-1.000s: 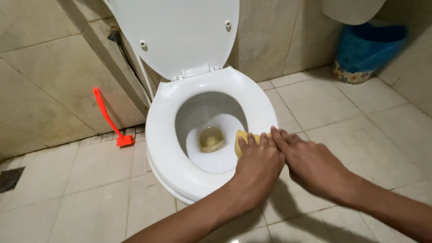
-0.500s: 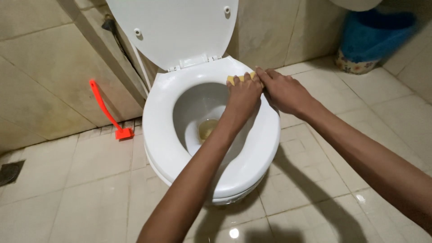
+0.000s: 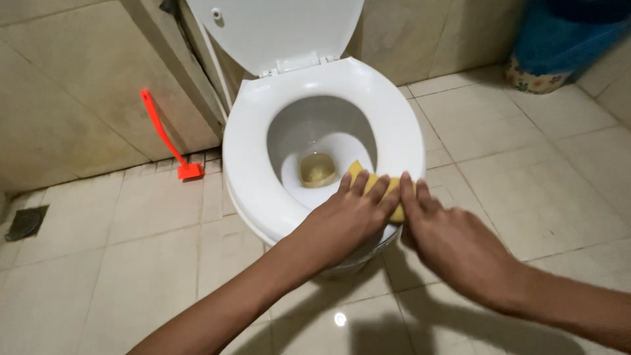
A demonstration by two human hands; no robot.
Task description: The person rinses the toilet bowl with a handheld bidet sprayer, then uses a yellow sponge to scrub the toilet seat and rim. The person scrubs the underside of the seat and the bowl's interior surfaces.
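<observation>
A white toilet (image 3: 256, 164) stands with its lid up and yellowish water in the bowl. My left hand (image 3: 345, 220) presses a yellow sponge (image 3: 376, 187) flat on the seat's front right rim, fingers spread over it. My right hand (image 3: 453, 246) rests beside it, fingertips touching the sponge's right edge and the rim.
An orange toilet brush (image 3: 167, 141) leans on the tiled wall to the left. A blue bin (image 3: 559, 39) stands at the back right. A floor drain (image 3: 26, 222) lies at the far left. Beige floor tiles surround the toilet.
Both hands with the sponge slid from the rear right of the seat back down to its front right rim.
</observation>
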